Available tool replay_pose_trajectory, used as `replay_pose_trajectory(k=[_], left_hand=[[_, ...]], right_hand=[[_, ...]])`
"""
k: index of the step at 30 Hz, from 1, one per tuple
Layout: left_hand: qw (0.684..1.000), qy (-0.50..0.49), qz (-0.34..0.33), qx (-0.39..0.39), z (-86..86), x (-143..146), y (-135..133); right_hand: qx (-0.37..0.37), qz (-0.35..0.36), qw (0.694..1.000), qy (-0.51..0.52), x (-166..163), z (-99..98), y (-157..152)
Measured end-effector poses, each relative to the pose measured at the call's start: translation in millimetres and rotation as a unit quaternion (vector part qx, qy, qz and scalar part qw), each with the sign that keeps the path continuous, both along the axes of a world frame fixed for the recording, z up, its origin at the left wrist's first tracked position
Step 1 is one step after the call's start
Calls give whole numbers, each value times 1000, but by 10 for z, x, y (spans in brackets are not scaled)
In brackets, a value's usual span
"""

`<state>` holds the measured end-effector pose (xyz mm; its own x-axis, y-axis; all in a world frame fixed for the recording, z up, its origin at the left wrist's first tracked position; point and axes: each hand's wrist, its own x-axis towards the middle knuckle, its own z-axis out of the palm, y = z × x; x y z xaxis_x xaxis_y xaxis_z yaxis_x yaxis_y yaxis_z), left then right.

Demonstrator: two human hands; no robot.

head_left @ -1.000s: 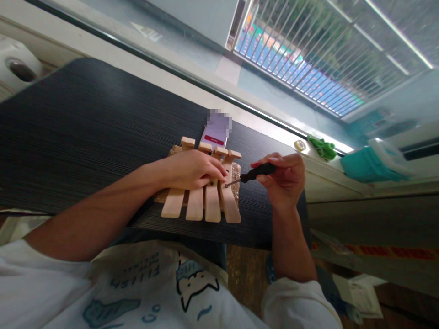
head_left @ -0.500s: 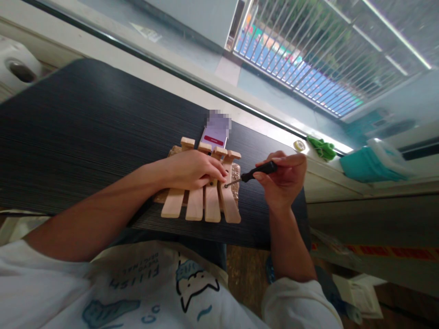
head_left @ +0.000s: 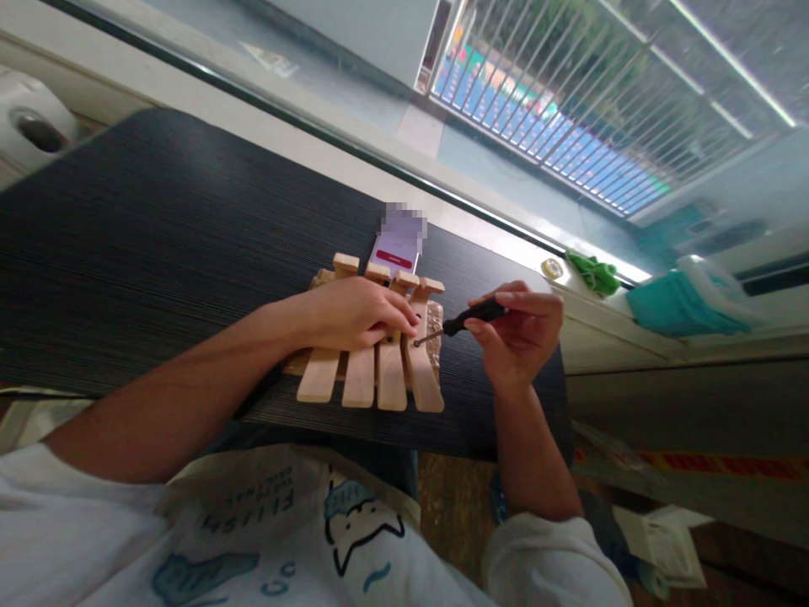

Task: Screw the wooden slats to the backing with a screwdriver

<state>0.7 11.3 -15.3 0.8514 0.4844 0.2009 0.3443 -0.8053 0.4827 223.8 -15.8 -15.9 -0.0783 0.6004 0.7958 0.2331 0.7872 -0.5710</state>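
A wooden rack (head_left: 392,379) with several pale slats and short raised end pieces lies on the dark table. Across the slats rests my left hand (head_left: 354,312), flat and pressing down, its fingers stretched toward the rightmost slat. My right hand (head_left: 522,333) grips a screwdriver (head_left: 474,317) by its black handle, between thumb and fingers. The screwdriver's tip meets a screw hole (head_left: 416,343) in the rightmost slat; whether a screw sits there is too small to tell. Another dark hole (head_left: 418,317) shows higher on that slat.
Behind the rack lies a phone (head_left: 395,253) with a lit screen. A brown textured block (head_left: 433,329) shows under the slats. On the sill at right are a tape roll (head_left: 552,268), a green cloth (head_left: 592,273) and a teal box (head_left: 679,302). The window borders the table's far side.
My right hand's fingers have shifted on the handle, and the screwdriver handle has moved very slightly left. My left hand and the wooden rack have stayed put.
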Motion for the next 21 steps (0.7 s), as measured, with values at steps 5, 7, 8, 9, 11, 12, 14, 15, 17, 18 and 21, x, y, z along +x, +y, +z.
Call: replay_pose_trajectory(k=[5, 7, 8, 9, 11, 12, 14, 15, 17, 18, 21], left_hand=[[1000, -2, -2, -2, -5, 3, 8], [1000, -5, -3, 0, -8, 1, 11], [1000, -5, -3, 0, -8, 0, 11], [1000, -5, -3, 1, -8, -1, 11], [1000, -3, -3, 0, -5, -2, 10], [1000, -2, -3, 0, -4, -2, 9], [1000, -1, -4, -2, -1, 0, 9], [1000, -1, -6, -4, -1, 1, 9], [1000, 1, -9, -6, -1, 3, 11], [1000, 1, -8, -6, -1, 3, 11], [1000, 2, -2, -5, -3, 4, 12]], right_hand=[[-11, 68, 997, -31, 45, 20, -24], [-41, 83, 995, -50, 66, 36, -47], [-53, 90, 993, -56, 76, 41, -57], [-63, 100, 991, -60, 84, 45, -66], [-79, 115, 988, -60, 93, 46, -76], [-86, 124, 987, -57, 94, 44, -77], [-95, 141, 984, -47, 91, 38, -72], [-97, 148, 983, -43, 88, 35, -66], [-95, 153, 983, -40, 82, 31, -50], [-92, 149, 984, -40, 79, 31, -42], [-82, 127, 988, -35, 75, 36, -17]])
